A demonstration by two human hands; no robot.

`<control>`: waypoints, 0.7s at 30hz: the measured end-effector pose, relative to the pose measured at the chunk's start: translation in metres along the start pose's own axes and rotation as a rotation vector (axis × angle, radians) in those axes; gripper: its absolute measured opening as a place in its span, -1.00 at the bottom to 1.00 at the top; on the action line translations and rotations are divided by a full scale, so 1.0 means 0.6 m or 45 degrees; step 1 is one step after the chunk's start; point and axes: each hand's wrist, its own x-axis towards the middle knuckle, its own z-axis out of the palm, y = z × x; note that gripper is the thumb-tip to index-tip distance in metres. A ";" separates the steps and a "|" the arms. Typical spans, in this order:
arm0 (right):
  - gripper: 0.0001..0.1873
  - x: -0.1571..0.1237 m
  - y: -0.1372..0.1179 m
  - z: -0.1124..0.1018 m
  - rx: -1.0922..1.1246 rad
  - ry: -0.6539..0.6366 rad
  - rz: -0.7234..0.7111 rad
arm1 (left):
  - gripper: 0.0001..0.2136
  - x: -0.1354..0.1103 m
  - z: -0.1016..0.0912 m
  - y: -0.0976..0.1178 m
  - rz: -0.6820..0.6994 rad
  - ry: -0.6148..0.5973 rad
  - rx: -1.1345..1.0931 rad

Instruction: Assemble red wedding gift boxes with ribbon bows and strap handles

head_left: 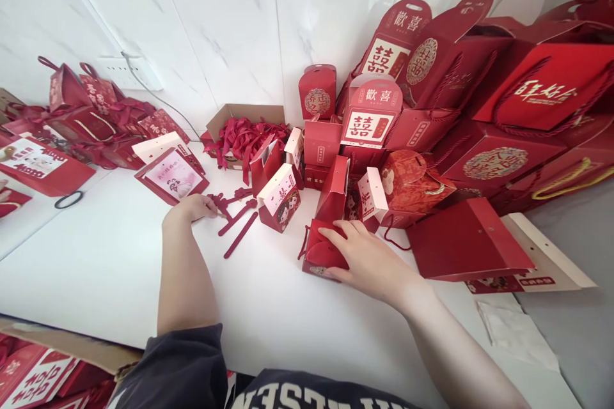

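My left hand (196, 207) is closed in a pinch at the end of a dark red ribbon (230, 219) on the white table. A few more ribbon strips, among them a straight one (240, 235), lie beside it. My right hand (361, 254) grips a small red gift box (322, 249) from its right side, fingers across the top and thumb low at the front. That box stands on the table with a dark cord loop at its left. Between my hands is a small candy box (280, 199) with a cream flap. A box with a pink picture (173, 176) stands just behind my left hand.
A cardboard box (283, 115) full of red ribbons stands by the wall. Stacked red gift boxes (520, 92) fill the right back; more boxes (86, 116) pile up at far left. Another person's fingers (4, 193) show at the left edge, near a black ring (68, 199).
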 end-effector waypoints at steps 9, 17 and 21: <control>-0.34 -0.001 0.006 -0.006 0.057 -0.029 0.004 | -0.65 -0.122 -0.077 0.083 0.072 0.077 -0.014; -0.76 -0.006 -0.010 -0.039 0.828 0.343 -0.212 | -0.86 -0.251 -0.033 0.223 1.018 0.884 -0.091; -0.75 -0.013 -0.019 -0.041 1.628 0.291 -0.287 | -0.82 -0.256 0.013 0.269 1.629 1.049 -0.034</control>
